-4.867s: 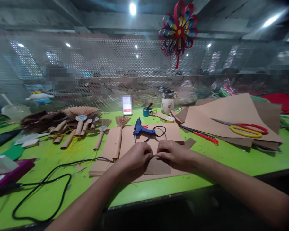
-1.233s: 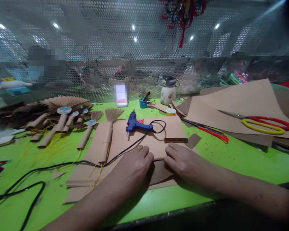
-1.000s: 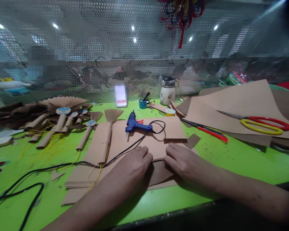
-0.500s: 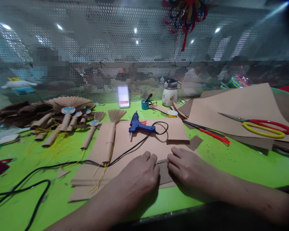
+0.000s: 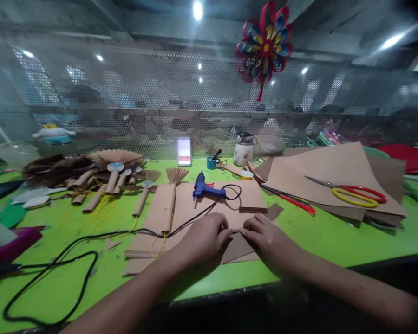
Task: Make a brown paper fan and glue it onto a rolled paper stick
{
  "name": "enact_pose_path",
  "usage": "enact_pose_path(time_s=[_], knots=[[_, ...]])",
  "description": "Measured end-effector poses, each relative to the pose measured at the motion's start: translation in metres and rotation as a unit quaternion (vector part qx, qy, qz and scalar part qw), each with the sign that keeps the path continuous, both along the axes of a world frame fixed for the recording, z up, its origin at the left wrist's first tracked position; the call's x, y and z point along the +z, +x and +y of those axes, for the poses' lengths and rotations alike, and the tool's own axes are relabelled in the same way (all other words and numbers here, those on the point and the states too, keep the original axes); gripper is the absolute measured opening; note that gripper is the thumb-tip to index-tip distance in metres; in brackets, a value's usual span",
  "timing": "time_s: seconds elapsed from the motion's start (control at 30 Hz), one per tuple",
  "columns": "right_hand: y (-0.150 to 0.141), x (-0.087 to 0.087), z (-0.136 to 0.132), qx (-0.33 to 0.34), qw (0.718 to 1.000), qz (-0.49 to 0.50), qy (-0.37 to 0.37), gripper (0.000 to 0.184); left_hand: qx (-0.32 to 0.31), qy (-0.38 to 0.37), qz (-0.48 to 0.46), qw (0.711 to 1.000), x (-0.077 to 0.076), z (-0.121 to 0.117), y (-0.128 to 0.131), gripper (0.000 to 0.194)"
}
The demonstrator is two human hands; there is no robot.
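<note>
A dark brown sheet of paper (image 5: pixel 237 249) lies near the table's front edge, its far edge rolled or folded into a narrow strip. My left hand (image 5: pixel 206 235) pinches that edge at its left end, thumb and fingers closed. At the right end my right hand (image 5: pixel 267 239) pinches the same edge, and the fingertips are a short gap apart. Beneath are larger sheets of tan paper (image 5: pixel 188 213). Beyond my hands rests a blue glue gun (image 5: pixel 207 188), its black cord running left. Left of it lies a pleated paper fan with a rolled handle (image 5: pixel 169 204).
Several finished paper fans (image 5: pixel 114 174) with yellow strings lie at the left. Large scissors (image 5: pixel 355 194) rest on brown paper sheets (image 5: pixel 320 167) at the right. A kettle-like flask (image 5: pixel 243 150), a blue jar (image 5: pixel 212 162) and a lit phone (image 5: pixel 184 152) stand at the back.
My view has tilted up, showing more of the hanging paper flower. My hands have come closer together, with fingertips now pinching the brown paper's far edge.
</note>
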State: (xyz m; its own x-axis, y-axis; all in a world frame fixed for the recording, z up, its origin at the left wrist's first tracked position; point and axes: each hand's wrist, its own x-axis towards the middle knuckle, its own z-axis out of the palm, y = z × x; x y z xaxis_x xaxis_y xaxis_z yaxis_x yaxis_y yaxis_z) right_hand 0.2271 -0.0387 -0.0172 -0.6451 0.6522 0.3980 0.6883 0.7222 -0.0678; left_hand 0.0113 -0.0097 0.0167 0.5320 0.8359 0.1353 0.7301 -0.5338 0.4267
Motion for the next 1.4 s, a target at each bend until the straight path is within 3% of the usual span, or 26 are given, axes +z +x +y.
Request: enact_pose_path(time_s=[0.17, 0.3, 0.43, 0.53, 0.6, 0.67, 0.77, 0.9, 0.97, 1.03, 1.13, 1.2, 1.4], knots=[[-0.002, -0.003, -0.004, -0.023, 0.999, 0.028, -0.013, 0.023, 0.005, -0.055, 0.000, 0.998, 0.000, -0.003, 0.002, 0.028], [-0.004, -0.002, -0.003, -0.032, 0.998, 0.052, -0.006, 0.024, 0.009, -0.050, -0.029, 0.998, -0.007, 0.002, -0.001, 0.020], [-0.012, 0.010, 0.004, -0.040, 0.995, 0.087, -0.005, 0.022, -0.013, -0.027, -0.054, 0.998, -0.007, 0.009, -0.008, 0.017], [-0.020, 0.022, 0.014, -0.042, 0.995, 0.072, -0.048, 0.018, -0.017, 0.019, -0.062, 0.998, -0.001, 0.012, -0.013, 0.017], [-0.025, 0.028, 0.021, -0.040, 0.988, 0.089, -0.116, 0.016, -0.018, 0.033, -0.065, 0.997, 0.005, 0.014, -0.016, 0.016], [-0.029, 0.029, 0.026, -0.044, 0.969, 0.148, -0.194, 0.021, -0.019, 0.014, -0.068, 0.997, 0.010, 0.014, -0.018, 0.015], [-0.032, 0.025, 0.030, -0.042, 0.918, 0.261, -0.295, 0.021, -0.015, -0.043, -0.096, 0.994, 0.016, 0.012, -0.020, 0.016], [-0.033, 0.015, 0.035, -0.010, 0.831, 0.382, -0.405, 0.018, 0.014, -0.119, -0.162, 0.979, 0.013, 0.007, -0.022, 0.020], [-0.031, 0.013, 0.037, -0.007, 0.805, 0.403, -0.436, 0.018, 0.027, -0.156, -0.177, 0.971, 0.010, 0.006, -0.023, 0.021], [-0.027, 0.014, 0.040, -0.011, 0.820, 0.372, -0.435, 0.017, 0.039, -0.186, -0.183, 0.965, 0.007, 0.008, -0.023, 0.021], [-0.020, 0.021, 0.041, -0.014, 0.876, 0.272, -0.399, 0.018, 0.054, -0.209, -0.192, 0.957, 0.003, 0.013, -0.022, 0.021], [-0.017, 0.028, 0.040, -0.012, 0.898, 0.221, -0.380, 0.018, 0.050, -0.215, -0.194, 0.956, 0.000, 0.016, -0.021, 0.022], [-0.012, 0.030, 0.041, 0.002, 0.918, 0.187, -0.350, 0.015, 0.022, -0.195, -0.189, 0.962, -0.011, 0.026, -0.020, 0.021]])
